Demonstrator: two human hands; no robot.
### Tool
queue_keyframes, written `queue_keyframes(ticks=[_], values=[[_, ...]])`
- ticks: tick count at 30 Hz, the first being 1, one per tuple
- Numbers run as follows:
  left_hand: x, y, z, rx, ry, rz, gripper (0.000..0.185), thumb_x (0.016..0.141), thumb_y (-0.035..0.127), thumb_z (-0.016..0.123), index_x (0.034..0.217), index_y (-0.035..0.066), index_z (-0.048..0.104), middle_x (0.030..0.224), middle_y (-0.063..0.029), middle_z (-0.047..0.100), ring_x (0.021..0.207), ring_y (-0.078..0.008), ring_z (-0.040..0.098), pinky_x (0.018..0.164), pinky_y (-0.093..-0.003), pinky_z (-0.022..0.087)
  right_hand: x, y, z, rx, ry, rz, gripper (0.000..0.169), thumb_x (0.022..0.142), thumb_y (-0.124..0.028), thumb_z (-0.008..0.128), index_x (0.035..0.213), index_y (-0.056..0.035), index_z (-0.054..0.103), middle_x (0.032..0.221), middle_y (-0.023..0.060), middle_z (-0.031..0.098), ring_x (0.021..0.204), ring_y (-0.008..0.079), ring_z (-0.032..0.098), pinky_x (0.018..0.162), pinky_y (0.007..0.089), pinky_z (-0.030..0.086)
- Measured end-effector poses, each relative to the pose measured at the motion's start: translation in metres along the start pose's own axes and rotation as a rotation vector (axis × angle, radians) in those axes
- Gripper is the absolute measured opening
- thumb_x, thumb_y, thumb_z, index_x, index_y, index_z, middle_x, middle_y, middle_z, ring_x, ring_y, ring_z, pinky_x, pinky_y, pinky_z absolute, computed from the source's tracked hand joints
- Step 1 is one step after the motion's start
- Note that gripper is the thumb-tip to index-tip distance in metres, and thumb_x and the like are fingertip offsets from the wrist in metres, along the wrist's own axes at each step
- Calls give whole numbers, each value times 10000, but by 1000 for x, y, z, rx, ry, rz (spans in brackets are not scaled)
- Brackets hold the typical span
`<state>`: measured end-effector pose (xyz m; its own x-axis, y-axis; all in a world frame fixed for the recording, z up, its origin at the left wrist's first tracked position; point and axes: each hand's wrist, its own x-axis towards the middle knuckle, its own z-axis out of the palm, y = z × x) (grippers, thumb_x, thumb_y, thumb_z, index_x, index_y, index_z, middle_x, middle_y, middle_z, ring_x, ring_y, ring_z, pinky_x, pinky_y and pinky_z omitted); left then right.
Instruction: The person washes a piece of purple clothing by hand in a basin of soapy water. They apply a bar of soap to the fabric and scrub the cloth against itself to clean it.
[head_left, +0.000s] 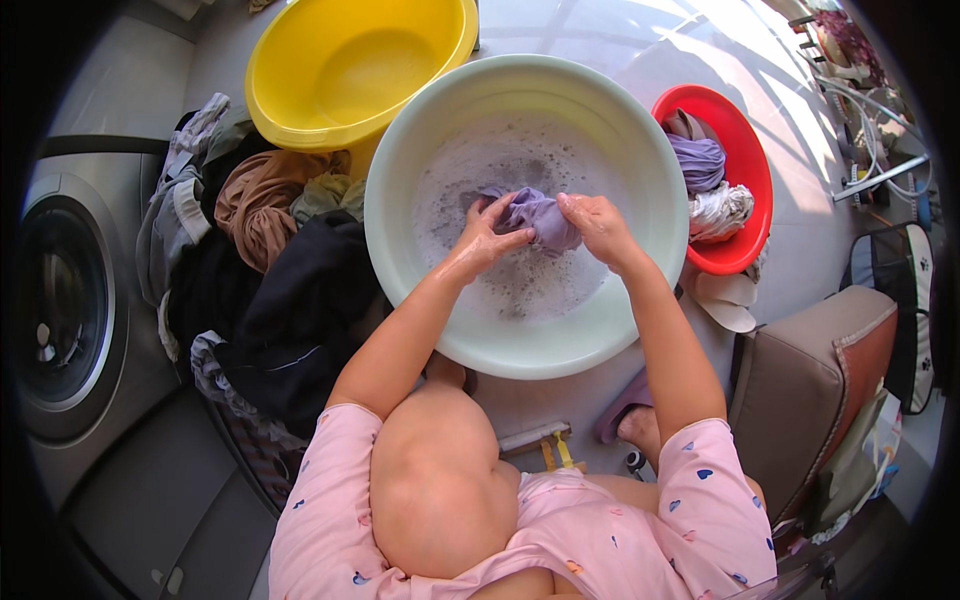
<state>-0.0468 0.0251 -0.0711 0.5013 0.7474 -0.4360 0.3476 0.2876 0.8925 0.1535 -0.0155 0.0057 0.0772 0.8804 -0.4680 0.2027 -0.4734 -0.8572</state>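
A large pale green plastic basin (540, 358) stands on the floor in front of me, holding cloudy water topped with soap suds (480, 157). Over the suds, a wet lavender cloth (551, 221) is bunched between both hands. My left hand (486, 236) grips its left side, thumb and fingers spread around the fabric. At the right end, my right hand (594, 225) pinches the cloth between thumb and fingers. Part of the cloth's lower edge touches the foamy water. Wet skin and some foam show on both hands.
A yellow tub (360, 67) sits beyond the basin on the left. Piled laundry (255, 210) lies beside a front-loading washing machine (64, 300). To the right are a red basin (742, 217) with twisted wet clothes and a brown padded seat (795, 390).
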Motion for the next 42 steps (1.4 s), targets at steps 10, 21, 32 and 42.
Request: queue_keyframes(ticks=[10, 21, 32, 42], values=[[-3, 11, -8, 86, 174, 351, 140, 672, 139, 575, 722, 15, 533, 629, -99, 505, 578, -207, 459, 571, -313, 404, -20, -17, -22, -390, 103, -209, 330, 705, -246, 790, 873, -2, 643, 748, 100, 596, 659, 180, 561, 638, 309, 461], [16, -11, -3, -559, 338, 25, 187, 874, 139, 577, 1039, 62, 533, 917, -35, 540, 812, -94, 480, 735, -235, 409, 29, 45, -41, -558, 452, -152, 315, 701, -198, 774, 909, -22, 616, 772, 99, 615, 668, 193, 578, 648, 320, 480], [10, -26, 11, -625, -89, -905, 565, 870, 329, 608, 1316, 49, 404, 1393, -152, 376, 1266, -310, 376, 1027, -511, 285, -10, 76, 60, -1029, 442, 4, 333, 674, -208, 767, 919, -75, 585, 1001, 89, 545, 964, 298, 538, 786, 385, 470], [26, -33, 5, -1135, 415, -211, 233, 979, 216, 366, 1074, 48, 496, 1036, -101, 568, 964, -230, 550, 931, -457, 402, -22, 93, 24, 98, 411, -117, 158, 855, -175, 568, 793, -61, 479, 623, -9, 460, 572, 86, 425, 522, 268, 371]])
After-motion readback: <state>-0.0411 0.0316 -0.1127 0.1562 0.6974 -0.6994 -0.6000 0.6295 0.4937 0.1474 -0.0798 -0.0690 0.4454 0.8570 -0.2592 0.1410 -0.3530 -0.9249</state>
